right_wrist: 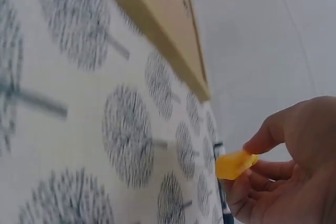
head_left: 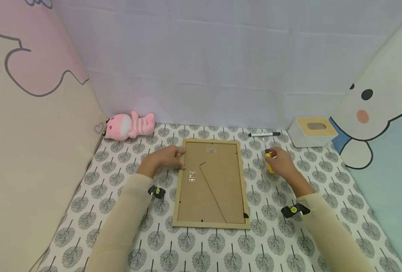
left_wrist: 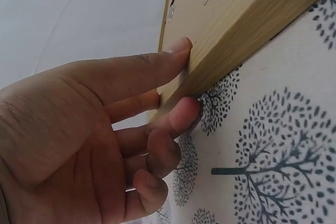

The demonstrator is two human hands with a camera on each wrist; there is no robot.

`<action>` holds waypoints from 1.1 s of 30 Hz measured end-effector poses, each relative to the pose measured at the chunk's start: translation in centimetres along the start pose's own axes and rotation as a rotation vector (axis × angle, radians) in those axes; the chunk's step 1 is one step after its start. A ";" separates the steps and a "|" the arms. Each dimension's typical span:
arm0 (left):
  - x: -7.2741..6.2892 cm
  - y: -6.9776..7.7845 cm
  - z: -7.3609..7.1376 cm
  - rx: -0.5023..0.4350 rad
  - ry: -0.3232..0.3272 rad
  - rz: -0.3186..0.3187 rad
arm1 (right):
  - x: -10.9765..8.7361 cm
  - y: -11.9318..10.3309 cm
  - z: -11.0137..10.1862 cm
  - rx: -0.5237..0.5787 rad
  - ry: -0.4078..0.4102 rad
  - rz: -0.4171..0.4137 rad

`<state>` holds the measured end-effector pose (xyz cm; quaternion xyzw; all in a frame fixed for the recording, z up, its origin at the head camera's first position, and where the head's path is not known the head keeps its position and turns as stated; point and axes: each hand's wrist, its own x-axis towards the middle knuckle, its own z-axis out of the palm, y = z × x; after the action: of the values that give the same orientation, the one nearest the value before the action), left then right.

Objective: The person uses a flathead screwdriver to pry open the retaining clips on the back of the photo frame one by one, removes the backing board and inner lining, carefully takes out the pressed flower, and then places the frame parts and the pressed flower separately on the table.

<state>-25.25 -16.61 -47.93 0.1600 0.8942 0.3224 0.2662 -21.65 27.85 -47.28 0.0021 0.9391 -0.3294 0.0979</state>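
Note:
A wooden picture frame (head_left: 212,189) lies face down, its brown back board up, with metal hangers and a black clip at the lower right corner. My left hand (head_left: 168,156) grips its left edge; in the left wrist view the thumb (left_wrist: 178,51) is on top and curled fingers are at the side. To the right of the frame, my right hand (head_left: 280,161) holds a screwdriver (head_left: 270,166) with a yellow and black handle, its thin shaft pointing away from me. The right wrist view shows the yellow handle (right_wrist: 231,165) between thumb and fingers.
Behind the screwdriver lies a black-and-white marker (head_left: 264,134). A white tissue box (head_left: 310,139) with a wooden lid stands at the back right. A pink plush toy (head_left: 129,126) lies at the back left. Tree-patterned cloth (head_left: 173,249) covers the table, with fabric walls around it.

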 end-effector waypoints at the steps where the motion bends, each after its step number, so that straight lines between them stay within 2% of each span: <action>1: 0.1 0.1 0.0 0.009 0.003 -0.004 | -0.1 -0.5 0.2 0.023 0.000 -0.014; 5: 0.4 0.4 0.2 0.055 0.019 -0.024 | -0.2 -2.5 1.4 0.134 -0.025 -0.088; 8: 0.4 0.8 0.3 0.073 0.013 -0.048 | 0.1 -3.6 2.5 0.206 -0.084 -0.156; 10: 0.3 0.9 0.4 0.090 0.009 -0.057 | 0.4 -4.3 3.5 0.211 -0.117 -0.199; 13: 0.1 1.1 0.4 0.120 0.015 -0.058 | 1.0 -5.1 5.1 0.159 -0.132 -0.257; 16: 0.0 1.2 0.3 0.172 0.077 -0.046 | 1.7 -5.9 6.6 0.093 -0.120 -0.297; 20: 1.0 0.7 0.2 0.247 0.186 0.025 | 2.6 -6.8 7.9 0.041 -0.097 -0.314; 22: 1.9 0.4 0.1 0.266 0.212 0.056 | 3.2 -7.2 8.3 -0.002 -0.081 -0.316; 25: 2.7 0.3 0.0 0.255 0.213 0.074 | 3.8 -7.9 8.5 -0.086 -0.064 -0.342; 29: 3.1 0.5 0.1 0.206 0.180 0.044 | 4.2 -8.5 9.0 -0.172 -0.059 -0.383; 33: 3.2 0.7 0.1 0.199 0.160 0.003 | 4.5 -8.6 9.4 -0.210 -0.061 -0.386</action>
<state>-27.69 -14.60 -48.70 0.1609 0.9398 0.2443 0.1764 -24.91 14.97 -49.99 -0.1978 0.9479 -0.2421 0.0610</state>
